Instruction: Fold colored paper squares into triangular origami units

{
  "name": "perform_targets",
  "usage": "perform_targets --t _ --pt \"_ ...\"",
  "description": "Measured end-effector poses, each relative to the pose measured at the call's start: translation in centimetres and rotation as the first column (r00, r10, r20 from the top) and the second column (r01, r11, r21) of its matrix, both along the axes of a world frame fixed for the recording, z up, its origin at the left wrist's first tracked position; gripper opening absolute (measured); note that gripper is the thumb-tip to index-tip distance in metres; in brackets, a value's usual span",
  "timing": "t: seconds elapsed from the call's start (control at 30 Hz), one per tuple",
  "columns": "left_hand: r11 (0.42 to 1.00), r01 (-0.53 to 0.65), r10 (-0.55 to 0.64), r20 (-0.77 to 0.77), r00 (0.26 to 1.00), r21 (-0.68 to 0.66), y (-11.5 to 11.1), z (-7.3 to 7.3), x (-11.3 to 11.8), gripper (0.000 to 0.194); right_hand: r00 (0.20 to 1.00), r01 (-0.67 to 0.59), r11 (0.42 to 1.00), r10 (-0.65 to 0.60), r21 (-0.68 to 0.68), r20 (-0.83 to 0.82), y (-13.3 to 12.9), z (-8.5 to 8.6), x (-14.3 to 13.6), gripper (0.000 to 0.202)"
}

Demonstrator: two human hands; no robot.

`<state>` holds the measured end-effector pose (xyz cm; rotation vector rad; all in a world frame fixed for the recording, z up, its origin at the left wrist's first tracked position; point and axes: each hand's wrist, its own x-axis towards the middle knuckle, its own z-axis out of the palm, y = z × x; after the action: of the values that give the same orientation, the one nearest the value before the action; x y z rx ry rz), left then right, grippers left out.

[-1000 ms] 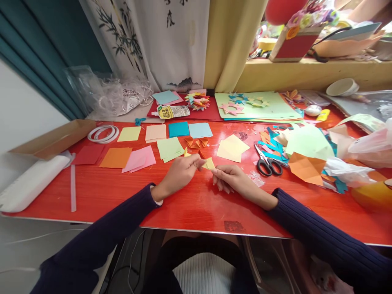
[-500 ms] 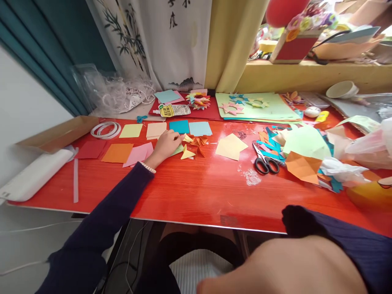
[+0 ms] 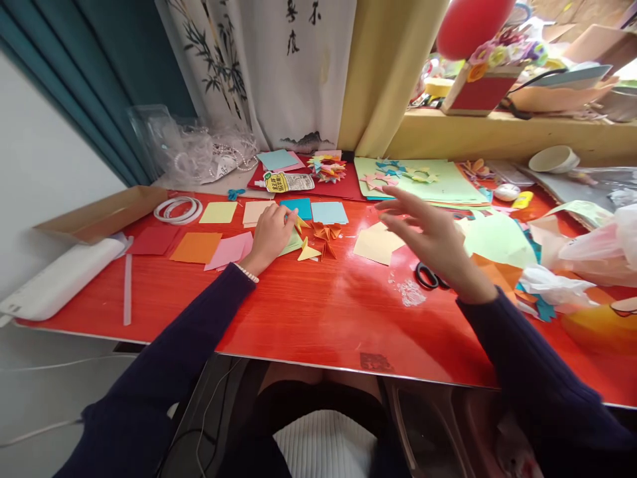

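My left hand (image 3: 273, 232) rests on the red table at the left of the folded pieces, its fingers curled and closed at the edge of a small folded yellow paper piece (image 3: 300, 225). Part of that piece is hidden by the fingers. Under the hand shows a green paper stack (image 3: 291, 244). Just to the right lie another folded yellow piece (image 3: 308, 251) and several folded orange pieces (image 3: 326, 232). My right hand (image 3: 428, 229) hovers above the table with fingers spread and holds nothing. Below its fingers lie cream paper squares (image 3: 373, 244); black-handled scissors (image 3: 426, 276) are partly hidden beneath it.
Coloured paper squares, among them orange (image 3: 196, 247) and light blue (image 3: 329, 212), lie at left and centre. A glue tube (image 3: 286, 182) and folded paper rings (image 3: 327, 167) sit behind. Paper scraps and a white plastic bag (image 3: 560, 284) crowd the right side.
My right hand has risen from the lower right, near the camera, to above the table, fingers spreading. My left hand has stayed by the folded pieces; the yellow piece at its fingertips shifted slightly left.
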<state>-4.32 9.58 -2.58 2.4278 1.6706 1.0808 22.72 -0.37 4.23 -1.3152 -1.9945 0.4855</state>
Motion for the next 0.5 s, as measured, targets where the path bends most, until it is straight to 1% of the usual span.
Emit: perform_targets --t 0.07,0.1,0.13,0.17,0.2,0.27,0.37,0.43,0.5 --pt "0.999 -0.028 0.027 0.034 0.999 0.039 -0.4 0.5 -0.1 0.03 0.981 0.016 1.0 -0.016 0.002 0.194 2.4 -2.9 0.5 0.075" --pt "0.998 -0.035 0.033 0.047 0.998 0.057 -0.6 0.8 -0.2 0.031 0.948 -0.013 1.0 0.021 -0.026 0.318 3.0 -4.4 0.7 0.083" --pt "0.996 -0.038 0.034 0.055 0.998 0.075 -0.8 1.0 -0.2 0.031 0.938 -0.031 0.999 0.041 -0.032 0.345 3.4 -5.7 0.9 0.081" --pt "0.995 -0.038 0.032 0.061 0.998 0.093 -1.1 1.2 -0.2 0.031 0.93 -0.046 0.999 0.053 -0.028 0.365 3.5 -6.7 1.0 0.074" --pt "0.993 -0.036 0.029 0.064 0.998 0.113 -1.4 1.3 -0.1 0.032 0.922 -0.06 0.998 0.064 -0.021 0.381 3.4 -7.4 1.0 0.069" --pt "0.987 -0.018 0.009 0.058 0.998 0.157 -2.0 1.5 0.2 0.031 0.916 -0.074 0.997 0.067 0.003 0.396 3.0 -7.9 0.9 0.059" --pt "0.973 0.037 -0.042 0.018 0.999 0.226 -3.1 1.7 0.9 0.028 0.922 -0.067 0.996 0.041 0.054 0.386 2.6 -7.3 0.7 0.044" --pt "0.956 0.094 -0.09 -0.027 0.996 0.277 -4.1 1.8 1.2 0.027 0.939 -0.016 0.994 -0.022 0.108 0.344 2.4 -6.7 0.7 0.039" --pt "0.932 0.182 -0.158 -0.1 0.982 0.313 -5.5 2.0 1.2 0.025 0.951 0.075 0.982 -0.123 0.173 0.285 2.1 -6.1 0.6 0.039"
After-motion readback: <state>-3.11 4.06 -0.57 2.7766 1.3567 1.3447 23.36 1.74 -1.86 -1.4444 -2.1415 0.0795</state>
